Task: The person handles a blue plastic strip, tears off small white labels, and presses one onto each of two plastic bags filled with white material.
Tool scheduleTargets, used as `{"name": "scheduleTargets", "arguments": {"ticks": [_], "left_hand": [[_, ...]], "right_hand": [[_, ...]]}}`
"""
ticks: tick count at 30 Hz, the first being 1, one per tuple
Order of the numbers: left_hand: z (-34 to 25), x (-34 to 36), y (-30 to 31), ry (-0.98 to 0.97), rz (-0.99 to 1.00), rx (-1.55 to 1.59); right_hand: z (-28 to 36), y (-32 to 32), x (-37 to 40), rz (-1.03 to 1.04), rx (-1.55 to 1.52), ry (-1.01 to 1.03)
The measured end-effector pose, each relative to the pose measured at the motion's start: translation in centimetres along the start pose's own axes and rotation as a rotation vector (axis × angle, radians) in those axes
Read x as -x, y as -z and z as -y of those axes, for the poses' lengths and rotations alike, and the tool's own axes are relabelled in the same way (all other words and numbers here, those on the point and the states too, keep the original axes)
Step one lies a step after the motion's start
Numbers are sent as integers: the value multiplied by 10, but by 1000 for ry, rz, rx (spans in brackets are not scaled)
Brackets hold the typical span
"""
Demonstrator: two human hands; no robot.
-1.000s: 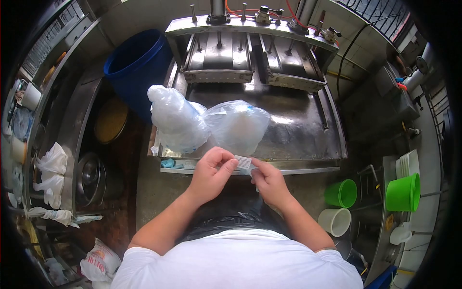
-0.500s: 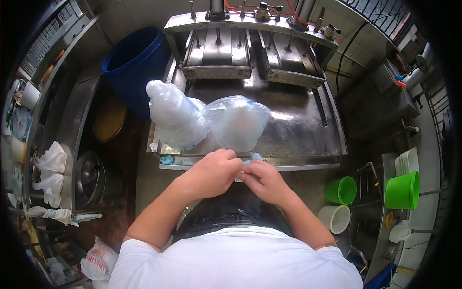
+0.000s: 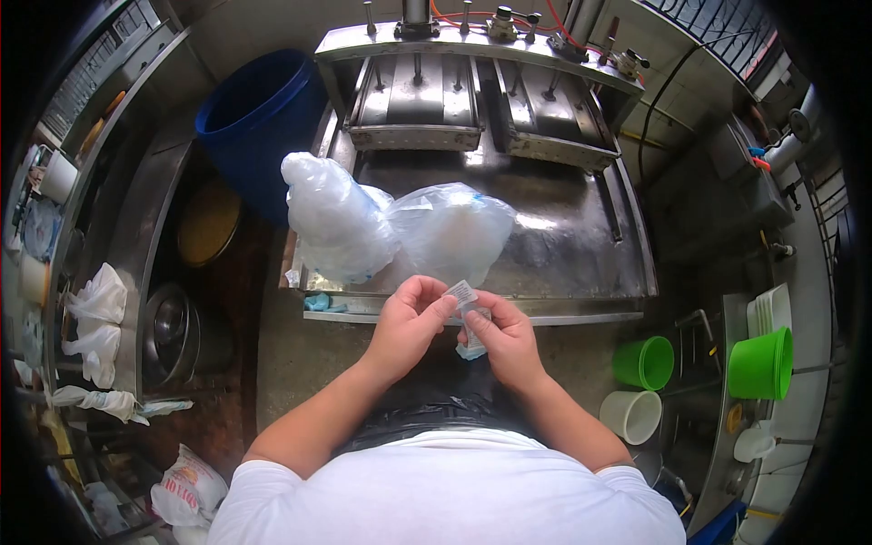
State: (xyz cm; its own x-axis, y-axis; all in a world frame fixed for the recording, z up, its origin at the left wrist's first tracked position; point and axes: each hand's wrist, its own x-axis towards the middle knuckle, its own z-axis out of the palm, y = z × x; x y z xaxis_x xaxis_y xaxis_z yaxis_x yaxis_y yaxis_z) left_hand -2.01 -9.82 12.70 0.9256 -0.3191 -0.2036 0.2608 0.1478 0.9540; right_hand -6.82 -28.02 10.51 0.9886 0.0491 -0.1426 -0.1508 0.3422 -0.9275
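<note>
In front of my waist, both hands pinch a small white label with fine printed text [image 3: 462,292]. My left hand [image 3: 407,325] grips its left edge between thumb and fingers. My right hand [image 3: 507,341] is closed on the right side, thumb across the print. Below the thumb hangs a pale bluish end [image 3: 471,351] with more print on it. Just beyond the hands, on the metal table [image 3: 572,259], sit two clear plastic bags: a tall, bunched one [image 3: 336,222] on the left and a rounder, puffed one [image 3: 451,232] beside it.
A press frame with two metal trays [image 3: 416,136] stands at the table's back. Blue scrap [image 3: 318,302] lies on the front ledge. Left is a blue barrel [image 3: 259,118]; right, green buckets [image 3: 643,361] and a white bucket [image 3: 630,415]. A printed sack [image 3: 188,490] lies lower left.
Both hands have turned so the printed label faces up between the thumbs; earlier a light blue piece showed above the fingers. The bags have stayed in place on the table.
</note>
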Motion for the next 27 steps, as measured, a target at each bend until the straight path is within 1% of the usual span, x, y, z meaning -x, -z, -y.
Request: {"name": "scheduleTargets", "arguments": {"ticks": [3,5,6,8,9,10,11,13,14,16,17,19,20,22,25,27], "left_hand": [[8,-6,6,-14,30,5],[11,-9,8,-263,-60,-361],[5,-9,7,-264,-56,-362],[-12,-14,5,-564,-122,-658],[-19,-20,5,-565,-118,-659],[-26,-28,6,-640,-86,-733],[-31,-36,6,-714,-56,-806],[-36,-57,6,-725,-26,-860],[-35,-67,5,-737,5,-912],[-31,-84,3,-751,-23,-948],[-29,-90,2,-760,-51,-985],[-27,-94,1,-775,-61,-982],[-27,-95,0,-786,-73,-979],[-27,-94,-1,-784,-63,-978],[-29,-92,-2,-774,-55,-978],[-31,-92,-3,-771,-54,-980]], "right_hand": [[-3,1,-2,22,31,1],[-5,0,-1,23,65,-11],[-5,-2,-1,-15,82,-37],[-8,0,0,-56,98,-60],[-14,4,-1,-109,76,-56],[-17,7,-2,-160,55,-54],[-16,10,-2,-160,54,-54],[-13,16,-1,-145,190,-76],[-14,19,-2,-144,190,-74],[-17,26,-6,-157,283,-37],[-15,28,-8,-160,283,-34],[-9,30,-19,-311,522,214],[-3,31,-26,-316,520,216],[17,31,-41,-469,933,651],[37,19,-64,-489,955,696],[32,21,-85,-467,926,719]]}}
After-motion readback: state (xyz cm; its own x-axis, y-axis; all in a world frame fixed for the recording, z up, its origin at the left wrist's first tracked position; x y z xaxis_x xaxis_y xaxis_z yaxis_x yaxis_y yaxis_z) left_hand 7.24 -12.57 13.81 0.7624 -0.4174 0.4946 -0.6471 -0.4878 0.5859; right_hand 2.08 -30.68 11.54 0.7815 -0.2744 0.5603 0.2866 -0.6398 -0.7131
